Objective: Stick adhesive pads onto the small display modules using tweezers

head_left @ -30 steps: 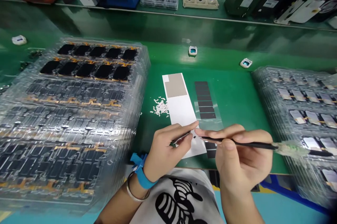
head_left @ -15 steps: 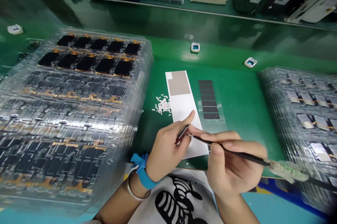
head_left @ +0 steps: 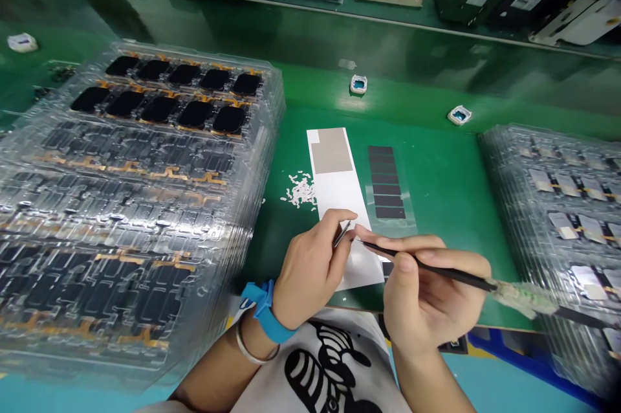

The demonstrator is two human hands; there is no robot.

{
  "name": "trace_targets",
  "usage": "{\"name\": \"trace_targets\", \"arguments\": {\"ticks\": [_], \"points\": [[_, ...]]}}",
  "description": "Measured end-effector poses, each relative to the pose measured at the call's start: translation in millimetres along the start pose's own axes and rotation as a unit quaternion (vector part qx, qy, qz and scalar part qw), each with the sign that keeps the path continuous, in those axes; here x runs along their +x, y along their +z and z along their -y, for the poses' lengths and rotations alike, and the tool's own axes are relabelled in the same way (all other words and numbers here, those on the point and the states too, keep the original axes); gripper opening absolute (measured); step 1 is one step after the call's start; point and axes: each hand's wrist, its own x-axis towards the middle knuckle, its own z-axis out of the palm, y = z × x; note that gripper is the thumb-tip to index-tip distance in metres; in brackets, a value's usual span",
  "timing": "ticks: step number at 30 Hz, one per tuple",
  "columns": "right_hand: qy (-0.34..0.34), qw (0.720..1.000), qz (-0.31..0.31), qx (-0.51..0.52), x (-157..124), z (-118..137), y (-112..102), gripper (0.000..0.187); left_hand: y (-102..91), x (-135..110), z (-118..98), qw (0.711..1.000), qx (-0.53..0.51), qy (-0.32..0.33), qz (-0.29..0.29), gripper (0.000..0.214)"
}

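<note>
My left hand (head_left: 310,264), with a blue band at the wrist, is closed, pinching a small thin dark flat piece (head_left: 341,234) between thumb and fingers. The piece is tilted and partly hidden by the fingers. My right hand (head_left: 434,293) grips a slim black pointed tool (head_left: 451,276) like a pen; pale greenish wrapping covers part of its shaft. Its thin tip is right beside the left fingertips; whether it touches the piece I cannot tell. Under the hands lies a white sheet (head_left: 339,196) with a grey-beige patch at its far end.
Small white scraps (head_left: 301,191) lie left of the sheet. To its right is a clear film with dark strips (head_left: 387,183). Stacked clear trays (head_left: 194,199) of black screens stand left, more trays (head_left: 577,206) right. Two small white frames (head_left: 359,85) sit behind, below a shelf (head_left: 310,5).
My left fingers have shifted, the index finger now bent over the dark piece, which is turned more on edge. The tool tip has moved slightly right and up with my right hand.
</note>
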Motion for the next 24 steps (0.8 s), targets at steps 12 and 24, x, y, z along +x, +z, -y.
{"name": "trace_targets", "arguments": {"ticks": [12,24], "points": [[0.014,0.999,-0.033,-0.016,-2.9,1.0,3.9,0.028,-1.7,0.3,-1.0,0.998,-0.038,0.017,0.036,0.045],[0.008,0.999,-0.038,-0.023,-5.4,-6.7,3.3,0.030,-2.2,-2.9,3.2,0.994,-0.088,0.018,0.055,0.052]]}}
